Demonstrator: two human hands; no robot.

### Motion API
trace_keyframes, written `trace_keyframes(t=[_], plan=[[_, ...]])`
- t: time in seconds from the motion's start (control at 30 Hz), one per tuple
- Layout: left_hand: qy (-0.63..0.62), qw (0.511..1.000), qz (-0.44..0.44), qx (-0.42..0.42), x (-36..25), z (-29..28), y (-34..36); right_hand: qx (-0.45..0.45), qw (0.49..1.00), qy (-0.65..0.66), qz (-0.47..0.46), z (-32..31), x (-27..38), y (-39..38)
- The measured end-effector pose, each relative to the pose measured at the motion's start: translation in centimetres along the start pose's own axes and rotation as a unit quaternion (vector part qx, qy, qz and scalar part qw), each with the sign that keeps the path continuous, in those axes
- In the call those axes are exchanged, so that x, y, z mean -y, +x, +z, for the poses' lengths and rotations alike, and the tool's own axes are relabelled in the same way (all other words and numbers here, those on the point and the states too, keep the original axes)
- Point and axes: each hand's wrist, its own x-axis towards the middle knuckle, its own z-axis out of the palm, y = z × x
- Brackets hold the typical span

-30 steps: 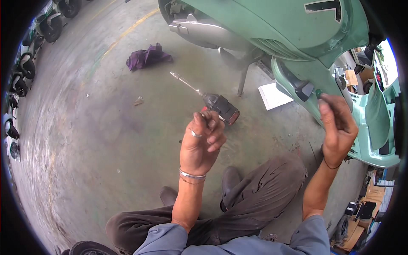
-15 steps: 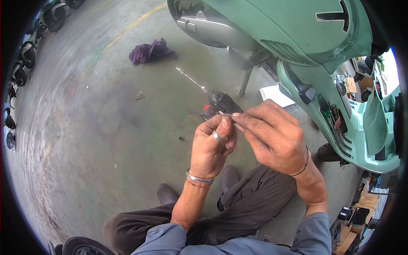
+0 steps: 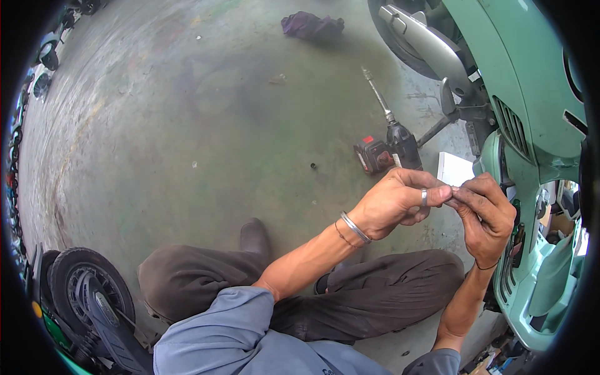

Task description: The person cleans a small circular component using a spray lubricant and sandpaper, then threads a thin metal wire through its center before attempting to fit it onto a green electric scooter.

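My left hand (image 3: 406, 199), with a ring and a metal bracelet, is closed, thumb pressed to the fingers. My right hand (image 3: 484, 215) is closed in a pinch against it. Fingertips of both meet around something too small to make out. Just beyond them on the floor lies a black cordless power tool (image 3: 403, 142) with a red-marked battery and a long metal extension. A flat white box or sheet (image 3: 455, 167) lies beside the tool, near my right hand.
A mint-green scooter (image 3: 531, 106) stands at the right, its stand (image 3: 437, 129) reaching the floor. A purple cloth (image 3: 312, 26) lies far off. A small black piece (image 3: 314, 166) sits on the concrete. Another vehicle's wheel (image 3: 92, 287) is close at the lower left.
My view has swung leftward, so scooter, tool and cloth appear further right and the lower-left wheel shows more. Both hands stay joined at the fingertips, now further right in view.
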Motion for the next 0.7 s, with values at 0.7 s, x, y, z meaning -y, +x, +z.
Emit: trace_keyframes(t=[0.7], plan=[[0.065, 0.996, 0.007, -0.067, -0.9, 1.9, -0.3, -0.001, 0.998, -0.037, -0.042, -0.9, -1.7, 0.0]])
